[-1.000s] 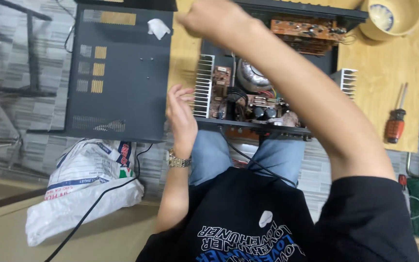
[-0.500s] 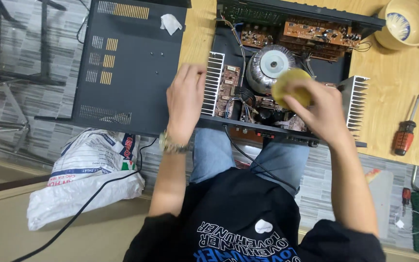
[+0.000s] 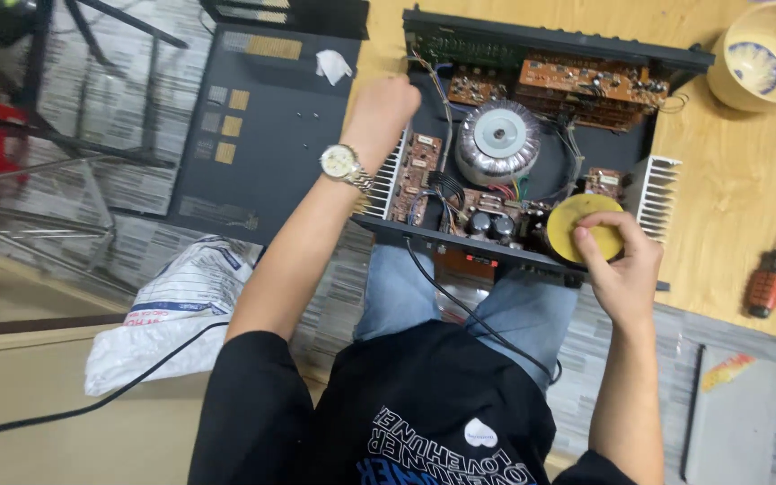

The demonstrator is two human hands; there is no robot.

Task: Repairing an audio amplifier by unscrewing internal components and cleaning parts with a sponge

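Observation:
An open amplifier chassis lies on a wooden table, showing a round silver transformer, brown circuit boards and finned heat sinks. My left hand, with a wristwatch, is curled into a fist at the chassis's left side, above the left heat sink and by some wires. I cannot tell if it holds anything. My right hand pinches a flat yellow disc at the front right of the chassis, beside the right heat sink.
A dark metal cover panel lies left of the chassis with a crumpled white tissue on it. There is a cream bowl at the back right, a red-handled screwdriver to the right, a white plastic bag below left, and a black cable over my lap.
My right hand came back from the far side holding the yellow disc and brought it to the chassis's front right. My left hand moved off the heat sink toward the back and closed.

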